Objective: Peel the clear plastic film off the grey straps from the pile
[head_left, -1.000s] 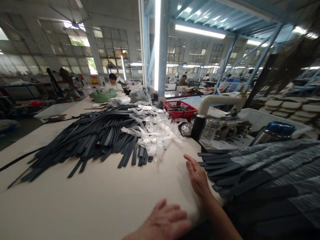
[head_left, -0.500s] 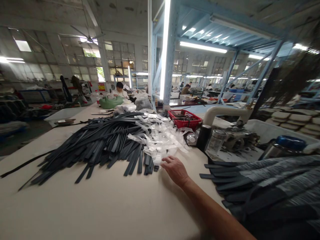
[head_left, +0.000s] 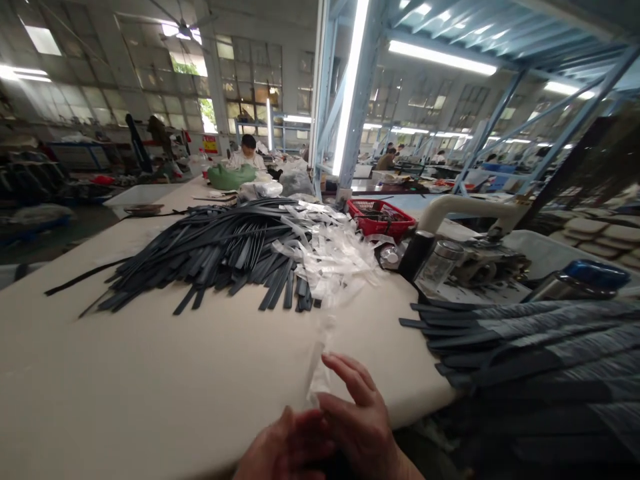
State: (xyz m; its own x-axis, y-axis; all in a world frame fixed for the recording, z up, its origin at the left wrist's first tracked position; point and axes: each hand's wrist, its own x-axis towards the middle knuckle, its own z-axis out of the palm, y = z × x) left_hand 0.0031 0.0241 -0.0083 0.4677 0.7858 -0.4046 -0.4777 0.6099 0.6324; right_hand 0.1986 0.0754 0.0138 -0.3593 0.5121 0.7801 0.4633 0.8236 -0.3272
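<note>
Near the table's front edge, my right hand point(head_left: 357, 407) pinches the lower end of a thin, clear plastic strip point(head_left: 320, 367), its index finger lifted. My left hand point(head_left: 287, 445) is beside it at the bottom of the view, touching it; its fingers are curled, and what they hold, if anything, is hidden. The strip stretches from the hands toward a pile of clear plastic strips point(head_left: 340, 257). Flat dark strips point(head_left: 215, 253) lie heaped to the left of that pile.
A red basket point(head_left: 381, 219), a glass jar point(head_left: 440, 263) and a blue-lidded flask point(head_left: 580, 280) stand behind and right. More dark strips in plastic point(head_left: 525, 340) lie at the right. A person point(head_left: 247, 155) sits at the far end.
My right hand has come back from the pile to the front edge with a clear strip. My left hand has come into view beside it. The view has tilted down.
</note>
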